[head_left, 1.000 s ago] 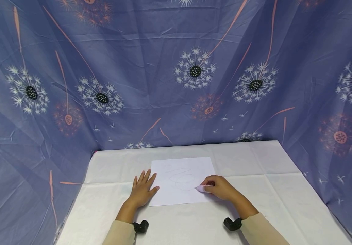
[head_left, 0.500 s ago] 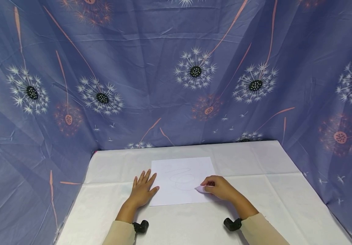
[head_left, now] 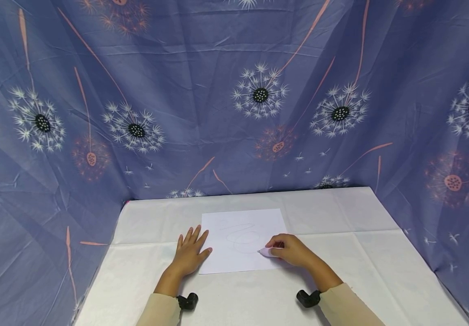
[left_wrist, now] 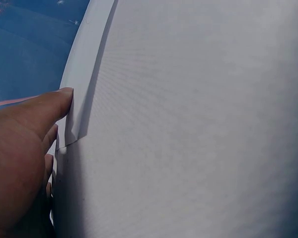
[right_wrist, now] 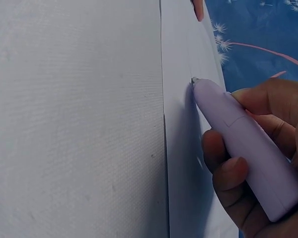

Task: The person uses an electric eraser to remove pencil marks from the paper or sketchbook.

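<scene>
A white sheet of paper (head_left: pixel 234 260) lies on the table, with faint curved lines drawn across its middle. My left hand (head_left: pixel 189 256) rests flat at the sheet's left edge, fingers spread and the thumb on the paper. In the left wrist view its thumb (left_wrist: pixel 54 106) lies by the paper's edge. My right hand (head_left: pixel 293 250) grips a thick lilac pen-shaped tool (right_wrist: pixel 248 148) with a short metal tip. The tip points left, right at the paper surface near the lowest curve. The fingers wrap the tool's body from both sides in the right wrist view.
A white cloth (head_left: pixel 144 222) with fold creases covers the table. Blue fabric (head_left: pixel 201 113) with dandelion prints hangs behind and at both sides. A black wrist camera (head_left: pixel 187 301) sits by the left cuff, and another black camera (head_left: pixel 308 299) by the right.
My right hand and the lilac tool have shifted slightly left over the paper. The left hand and the sheet have stayed in place.
</scene>
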`<action>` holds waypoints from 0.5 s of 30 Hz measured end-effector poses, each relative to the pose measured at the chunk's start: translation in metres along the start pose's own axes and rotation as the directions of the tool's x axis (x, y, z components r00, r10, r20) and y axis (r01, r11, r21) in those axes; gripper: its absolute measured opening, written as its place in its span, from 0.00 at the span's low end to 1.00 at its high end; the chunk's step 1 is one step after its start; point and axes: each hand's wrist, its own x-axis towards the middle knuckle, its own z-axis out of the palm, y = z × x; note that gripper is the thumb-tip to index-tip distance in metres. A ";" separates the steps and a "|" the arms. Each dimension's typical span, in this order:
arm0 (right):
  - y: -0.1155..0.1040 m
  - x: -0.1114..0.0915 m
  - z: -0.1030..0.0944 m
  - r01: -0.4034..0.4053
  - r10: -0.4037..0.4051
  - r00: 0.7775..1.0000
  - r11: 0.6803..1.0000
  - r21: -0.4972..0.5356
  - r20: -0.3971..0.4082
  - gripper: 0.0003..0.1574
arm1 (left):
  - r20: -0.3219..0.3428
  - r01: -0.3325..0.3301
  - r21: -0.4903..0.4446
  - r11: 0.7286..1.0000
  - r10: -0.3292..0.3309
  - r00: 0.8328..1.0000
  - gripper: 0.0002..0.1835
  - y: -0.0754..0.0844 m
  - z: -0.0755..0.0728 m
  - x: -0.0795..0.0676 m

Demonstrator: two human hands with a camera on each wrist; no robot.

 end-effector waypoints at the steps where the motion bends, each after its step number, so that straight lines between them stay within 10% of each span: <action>1: 0.000 0.000 0.000 0.001 -0.001 1.000 1.000 0.001 0.001 0.07 | 0.000 0.000 -0.002 1.000 0.000 1.000 0.34 0.000 0.000 0.000; 15: -0.007 0.003 0.004 0.017 -0.017 0.999 1.000 0.008 0.034 0.07 | 0.005 -0.003 -0.004 1.000 0.003 1.000 0.34 0.000 0.000 0.001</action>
